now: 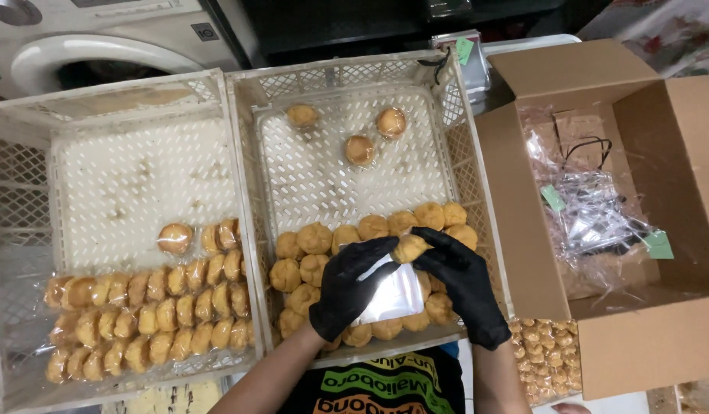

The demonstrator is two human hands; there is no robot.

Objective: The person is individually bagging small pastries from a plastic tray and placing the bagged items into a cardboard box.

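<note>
A small home-based food packing spot is suggested by the washing machine (pixel 86 54) at upper left, set behind white plastic crates (pixel 239 153) of wrapped pastries (pixel 147 314) and a cardboard box (pixel 646 337) at right

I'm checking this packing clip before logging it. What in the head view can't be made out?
- Clear bag: glare whites it out and the left hand covers its edge; contents unreadable.
- Pastry between both hands: right hand hides its lower part.
- Cardboard box: crumpled plastic hides what lies inside.
- Packed pastries at bottom: partly behind the box flap, and the frame edge cuts them off.
- Left crate: its left side runs off the picture.
</note>
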